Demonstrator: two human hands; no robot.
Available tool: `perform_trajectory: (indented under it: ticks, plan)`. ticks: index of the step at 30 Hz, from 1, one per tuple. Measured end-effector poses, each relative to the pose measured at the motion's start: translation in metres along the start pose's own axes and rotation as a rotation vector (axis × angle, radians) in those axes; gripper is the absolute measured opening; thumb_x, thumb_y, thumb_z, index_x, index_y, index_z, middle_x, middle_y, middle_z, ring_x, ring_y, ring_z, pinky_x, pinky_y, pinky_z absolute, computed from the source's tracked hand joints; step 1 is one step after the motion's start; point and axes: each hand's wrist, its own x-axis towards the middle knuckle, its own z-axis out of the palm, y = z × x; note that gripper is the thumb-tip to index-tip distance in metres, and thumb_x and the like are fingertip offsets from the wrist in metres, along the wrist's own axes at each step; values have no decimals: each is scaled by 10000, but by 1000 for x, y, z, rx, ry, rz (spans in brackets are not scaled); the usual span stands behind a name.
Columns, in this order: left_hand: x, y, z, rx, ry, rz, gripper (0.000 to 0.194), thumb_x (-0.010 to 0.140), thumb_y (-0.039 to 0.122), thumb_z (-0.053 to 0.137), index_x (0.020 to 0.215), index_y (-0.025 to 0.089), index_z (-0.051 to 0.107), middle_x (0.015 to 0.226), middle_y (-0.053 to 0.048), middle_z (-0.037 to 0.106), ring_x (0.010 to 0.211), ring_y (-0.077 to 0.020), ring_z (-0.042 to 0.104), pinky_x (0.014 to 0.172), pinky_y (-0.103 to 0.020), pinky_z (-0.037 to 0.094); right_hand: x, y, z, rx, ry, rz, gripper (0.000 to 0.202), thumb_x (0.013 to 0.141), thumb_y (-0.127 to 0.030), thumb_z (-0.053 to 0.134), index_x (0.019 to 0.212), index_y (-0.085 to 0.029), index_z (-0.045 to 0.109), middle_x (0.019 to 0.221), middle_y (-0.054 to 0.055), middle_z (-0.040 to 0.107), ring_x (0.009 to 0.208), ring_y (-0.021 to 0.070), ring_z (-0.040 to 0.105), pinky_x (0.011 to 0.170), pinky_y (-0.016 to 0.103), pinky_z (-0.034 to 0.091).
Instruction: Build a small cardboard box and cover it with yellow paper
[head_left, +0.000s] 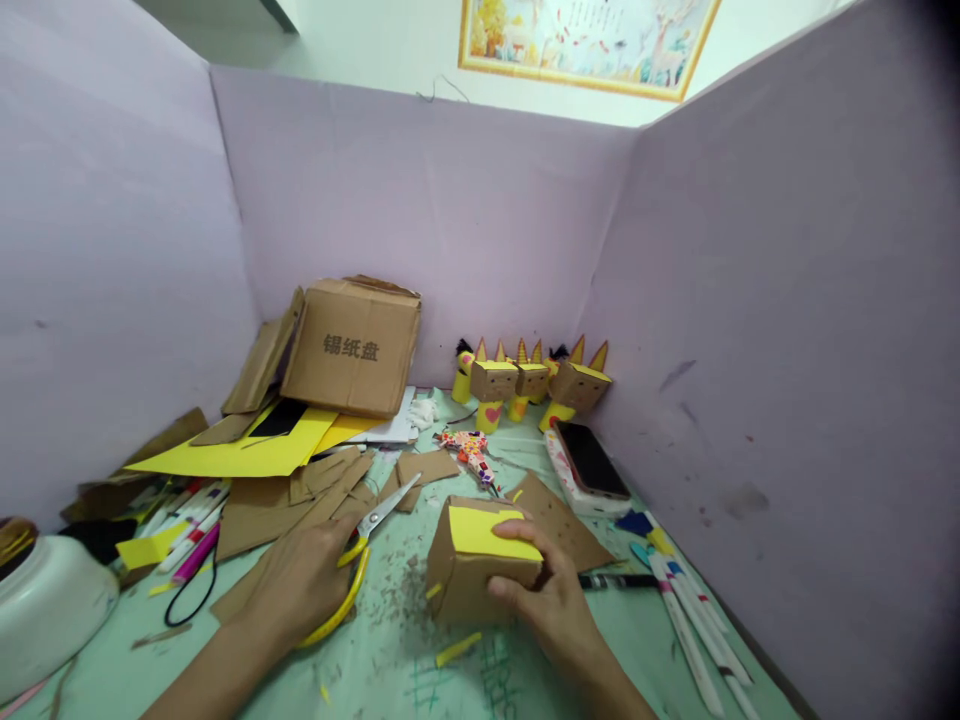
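Note:
My right hand (551, 585) grips a small cardboard box (472, 595) by its right side, thumb on the front face and fingers on top. A yellow paper piece (480, 532) covers the top of that box. My left hand (311, 570) is closed at the yellow handles of a pair of scissors (351, 598); its fingertips are partly hidden. The blades point away to the upper right, over cardboard scraps (429, 466). A thin yellow paper strip (457, 650) lies just in front of the box.
Cardboard figures with yellow horns (574, 387) stand at the back right. A phone (592, 460) and several markers (686, 630) lie on the right. Leftward are a large carton (352, 345), yellow sheets (277, 452), pens (195, 545) and a white jar (56, 605). Lilac partitions (435, 220) enclose the table.

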Motion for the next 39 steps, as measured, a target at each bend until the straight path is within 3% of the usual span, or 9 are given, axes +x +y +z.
perform_trajectory:
  ticks: [4,10,13,16,19,22,26,34,39]
  plan:
    - [1,0,-1,22,28,-10,353,773,287,502,1116,287,586,914,-62,696,814,-239,655,639,-279,460,-2,3,9,-263,-30,-253,331,656,-173,763,943,-295,650,1340,26,433,1182,226,486,952,310,401]
    - [0,-3,5,163,268,-58,250,785,256,483,984,230,633,841,-78,689,759,-268,648,558,-299,459,-4,6,16,-287,-42,-233,325,677,-195,750,970,-293,648,1352,53,430,1189,253,497,964,355,413]
    - [-3,10,5,11,445,53,240,814,259,480,985,205,639,945,-101,676,848,-252,636,640,-321,502,-3,12,15,-299,-47,-237,427,682,-192,748,1076,-302,625,1388,67,406,1240,267,451,1019,403,362]
    - [-6,34,5,-383,363,92,294,849,358,480,1037,179,617,948,-88,684,793,-207,649,670,-309,539,-1,17,12,-318,-66,-223,584,694,-202,744,1230,-317,542,1432,67,370,1318,268,355,1074,429,286]
    - [-9,56,12,-621,264,155,429,854,420,477,1204,178,534,1170,-118,617,979,-229,624,770,-337,550,0,19,9,-310,-80,-178,686,687,-245,757,1308,-317,474,1464,56,351,1360,270,285,1112,437,213]
    - [-7,67,25,-612,226,245,494,860,425,484,1315,236,450,1379,-100,468,1242,-272,458,974,-440,448,0,19,7,-231,-95,-90,796,675,-340,767,1372,-297,385,1481,58,331,1366,285,271,1123,449,186]
    - [-6,74,39,-577,259,275,410,889,397,440,1259,238,517,1371,-104,476,1279,-273,417,1034,-487,380,1,15,9,-31,-94,6,1053,586,-484,791,1439,-272,210,1488,93,310,1323,301,351,1069,413,320]
    - [-10,72,44,-380,458,467,408,863,305,502,1264,231,499,1380,-127,461,1268,-278,426,1003,-455,423,6,8,14,72,1,197,955,565,-278,827,1368,-258,310,1393,110,433,1217,295,481,978,386,430]
    - [-11,77,32,-348,490,536,229,840,145,500,1025,181,630,1203,-140,607,1159,-261,522,993,-475,416,6,3,15,-52,99,168,930,553,-239,810,1344,-259,321,1347,109,449,1212,288,467,988,428,410]
